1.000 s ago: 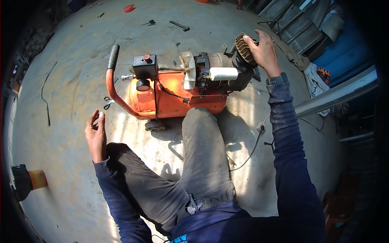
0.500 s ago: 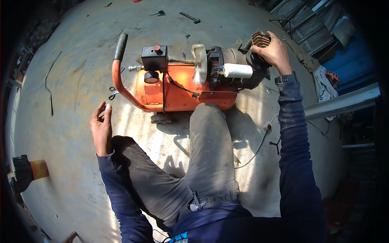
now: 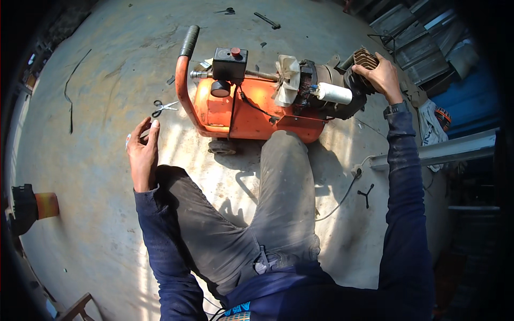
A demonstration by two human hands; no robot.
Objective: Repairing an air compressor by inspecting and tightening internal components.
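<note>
An orange air compressor (image 3: 251, 109) sits on the floor just beyond my knees. On its top are a black pressure switch box (image 3: 229, 65) with a red knob, a white fan (image 3: 287, 80), a motor with a white capacitor (image 3: 334, 93), and a finned cylinder head (image 3: 365, 59) at the right end. My right hand (image 3: 383, 77) is closed over that cylinder head, thumb on the near side. My left hand (image 3: 143, 155) hovers over my left thigh, fingers loosely curled and apart from the thumb, nothing visible between them. Nearest to it lie scissors (image 3: 160, 108), blades spread, beside the compressor's curved handle (image 3: 183, 75).
A black and orange tool or part (image 3: 35, 208) stands at the left. A Y-shaped wrench (image 3: 366, 196) and a grey cable (image 3: 342, 200) lie right of my legs. A metal beam (image 3: 450, 147) crosses at the right. Another tool (image 3: 267, 20) lies at the far side.
The whole scene has shifted right and slightly up on the left side as the view turned. The fan's blades now face differently. My right hand stays on the cylinder head; my left remains free.
</note>
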